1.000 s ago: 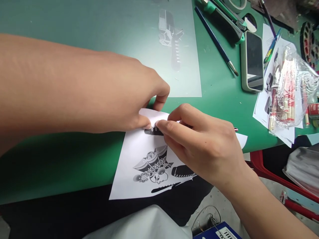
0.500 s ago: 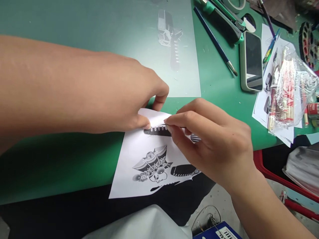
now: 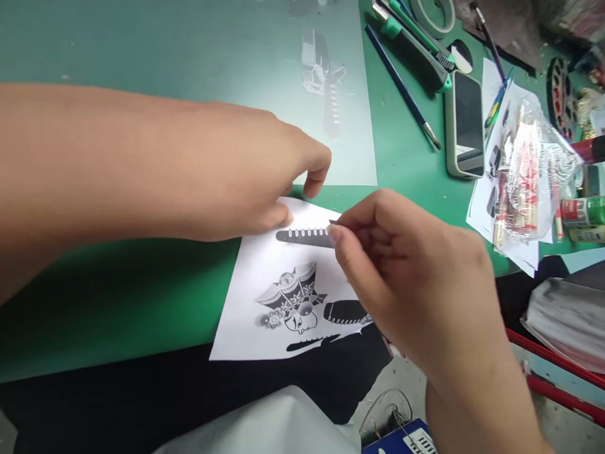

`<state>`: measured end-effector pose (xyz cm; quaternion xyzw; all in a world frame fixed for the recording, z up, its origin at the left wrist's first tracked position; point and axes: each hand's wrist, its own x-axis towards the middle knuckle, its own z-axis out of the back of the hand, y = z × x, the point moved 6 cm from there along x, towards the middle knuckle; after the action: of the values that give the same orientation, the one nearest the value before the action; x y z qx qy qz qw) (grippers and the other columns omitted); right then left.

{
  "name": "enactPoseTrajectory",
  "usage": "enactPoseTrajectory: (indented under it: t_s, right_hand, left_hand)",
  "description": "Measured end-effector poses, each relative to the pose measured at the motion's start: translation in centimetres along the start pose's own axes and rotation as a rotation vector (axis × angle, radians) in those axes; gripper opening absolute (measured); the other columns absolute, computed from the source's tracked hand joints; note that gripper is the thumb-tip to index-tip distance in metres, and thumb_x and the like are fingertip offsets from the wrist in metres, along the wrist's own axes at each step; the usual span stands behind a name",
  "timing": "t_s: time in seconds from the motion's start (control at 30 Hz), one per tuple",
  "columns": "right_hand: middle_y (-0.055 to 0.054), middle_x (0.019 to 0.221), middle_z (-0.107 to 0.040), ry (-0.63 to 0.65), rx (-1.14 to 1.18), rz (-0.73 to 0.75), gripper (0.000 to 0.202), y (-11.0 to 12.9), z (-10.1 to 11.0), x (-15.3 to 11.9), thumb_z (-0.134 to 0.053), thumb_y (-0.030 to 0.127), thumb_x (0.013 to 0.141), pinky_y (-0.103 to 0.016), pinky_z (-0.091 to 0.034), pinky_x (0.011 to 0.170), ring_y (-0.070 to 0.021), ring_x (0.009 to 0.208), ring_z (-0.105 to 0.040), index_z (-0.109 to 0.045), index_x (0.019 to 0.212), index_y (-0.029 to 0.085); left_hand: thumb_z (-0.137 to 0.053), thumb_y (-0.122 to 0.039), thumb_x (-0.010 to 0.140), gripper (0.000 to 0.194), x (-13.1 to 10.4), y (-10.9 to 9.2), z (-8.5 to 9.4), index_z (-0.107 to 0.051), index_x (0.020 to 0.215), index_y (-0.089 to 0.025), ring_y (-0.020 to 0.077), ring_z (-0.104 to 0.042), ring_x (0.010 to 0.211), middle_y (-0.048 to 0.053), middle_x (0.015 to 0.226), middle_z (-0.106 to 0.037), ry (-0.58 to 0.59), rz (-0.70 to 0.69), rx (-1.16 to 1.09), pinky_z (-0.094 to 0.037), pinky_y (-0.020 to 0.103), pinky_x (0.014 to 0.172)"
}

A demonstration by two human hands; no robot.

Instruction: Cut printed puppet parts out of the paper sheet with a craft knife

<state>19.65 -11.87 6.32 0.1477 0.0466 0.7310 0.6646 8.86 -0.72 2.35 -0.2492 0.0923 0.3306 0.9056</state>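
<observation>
A white printed sheet of paper (image 3: 231, 328) with black-and-grey figures lies across the table's near edge, its lower part overhanging. My left hand (image 3: 288, 164) reaches in from the left; its thumb presses the sheet's far part and its fingers bend over beyond that edge. My right hand (image 3: 406, 277) is closed in a pinch just right of the printed comb-like strip (image 3: 302, 237). Between thumb and forefinger pokes the tip of a thin dark blade (image 3: 333, 222); the rest of it is hidden in the hand.
A translucent sheet (image 3: 350, 157) lies behind my hands on the green table. To the right are a paintbrush (image 3: 401, 85), a utility knife (image 3: 420, 53), a phone (image 3: 466, 126), a tape roll (image 3: 437, 28) and plastic-wrapped sticks (image 3: 527, 170) on papers.
My right hand has shifted slightly right and up off the strip, uncovering more of it, with its fingers curled more. My left hand has moved slightly right, its thumb still on the sheet.
</observation>
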Motion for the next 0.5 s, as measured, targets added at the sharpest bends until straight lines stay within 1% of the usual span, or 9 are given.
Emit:
enactPoseTrajectory:
  t_s: [0.1,0.2,0.23,0.27,0.33,0.4,0.5]
  right_hand:
    - [0.008,0.056,-0.057,-0.002,0.090,-0.127,0.010,-0.4,0.3,-1.0,-0.056,0.024,0.097,-0.022,-0.034,0.041,-0.0076,0.040,-0.049,-0.053,0.087,0.022]
    - [0.006,0.064,-0.062,-0.062,0.055,-0.156,0.009,-1.2,1.0,-1.3,-0.051,0.028,0.101,-0.023,-0.031,0.041,-0.0078,0.041,-0.048,-0.055,0.093,0.024]
    - [0.005,0.066,-0.063,-0.085,0.021,-0.154,0.009,-1.3,1.3,-1.2,-0.051,0.028,0.101,-0.023,-0.030,0.042,-0.0085,0.044,-0.050,-0.056,0.094,0.024]
    - [0.003,0.068,-0.064,-0.105,-0.020,-0.150,0.009,-1.4,1.4,-1.0,-0.052,0.027,0.100,-0.024,-0.029,0.043,-0.0093,0.046,-0.051,-0.057,0.094,0.023]
    - [0.002,0.069,-0.063,-0.133,-0.093,-0.138,0.006,-1.2,1.3,-0.6,-0.054,0.024,0.097,-0.025,-0.026,0.045,-0.0105,0.049,-0.052,-0.058,0.092,0.022]
    - [0.003,0.067,-0.063,-0.133,-0.113,-0.132,0.005,-0.7,0.6,-0.4,-0.056,0.021,0.094,-0.026,-0.025,0.047,-0.0105,0.050,-0.050,-0.058,0.090,0.021]
    - [0.003,0.068,-0.064,-0.097,-0.073,-0.145,0.007,0.2,-1.1,-0.5,-0.058,0.018,0.091,-0.026,-0.026,0.048,-0.0107,0.053,-0.051,-0.057,0.084,0.020]
  left_hand:
    - [-0.044,-0.044,0.086,0.033,0.2,0.1,0.6,-0.062,0.112,-0.033,0.0202,-0.055,0.071,0.002,0.073,-0.060,-0.031,0.183,-0.009,-0.043,0.039,0.077]
    - [-0.044,-0.042,0.087,0.037,0.2,0.2,1.2,-0.056,0.121,-0.034,0.0219,-0.056,0.078,0.001,0.089,-0.063,-0.120,0.282,-0.025,-0.041,0.037,0.075]
    - [-0.046,-0.043,0.086,0.039,0.2,0.2,1.3,-0.055,0.123,-0.034,0.0217,-0.056,0.079,0.001,0.091,-0.064,-0.133,0.285,-0.029,-0.041,0.036,0.074]
    - [-0.049,-0.043,0.084,0.040,0.1,0.2,1.2,-0.057,0.122,-0.034,0.0210,-0.056,0.079,0.000,0.091,-0.064,-0.120,0.279,-0.028,-0.040,0.034,0.073]
    - [-0.049,-0.047,0.084,0.037,-0.2,0.0,0.9,-0.062,0.116,-0.034,0.0204,-0.056,0.072,0.001,0.087,-0.067,-0.058,0.227,-0.031,-0.038,0.034,0.067]
    - [-0.050,-0.051,0.082,0.033,-0.5,-0.1,0.6,-0.068,0.104,-0.035,0.0212,-0.056,0.066,0.003,0.083,-0.069,0.002,0.187,0.002,-0.037,0.035,0.062]
    - [-0.051,-0.051,0.079,0.029,-0.9,-0.1,0.5,-0.070,0.094,-0.034,0.0205,-0.054,0.060,0.002,0.076,-0.071,0.014,0.150,0.065,-0.035,0.035,0.059]
